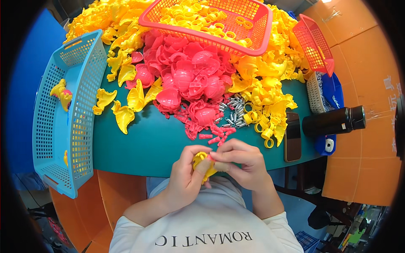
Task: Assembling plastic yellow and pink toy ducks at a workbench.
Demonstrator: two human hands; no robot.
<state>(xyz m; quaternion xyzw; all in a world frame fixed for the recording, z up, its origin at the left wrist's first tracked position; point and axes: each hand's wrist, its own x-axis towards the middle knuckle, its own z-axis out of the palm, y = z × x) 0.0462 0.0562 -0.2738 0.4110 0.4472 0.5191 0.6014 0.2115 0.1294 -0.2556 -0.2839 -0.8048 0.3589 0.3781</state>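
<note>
Close to my body, at the table's front edge, my left hand [185,175] is wrapped round a yellow plastic toy part [201,159]. My right hand [241,163] pinches a small pink piece [210,157] against that part; the fingertips hide most of it. Just beyond my hands lie several small pink pegs [217,135] and a cluster of small silver metal pieces [234,111]. Behind them rises a heap of pink curved plastic shells [190,80]. Yellow rings [266,133] lie to the right of the metal pieces, beside curved yellow shell parts [274,95].
A red basket [202,37] of yellow rings sits on the far heap. At the left stands a blue basket [86,114] with a few yellow-and-pink pieces inside. On the right are a phone [292,137], a black bottle [333,121] and a small red basket [306,38].
</note>
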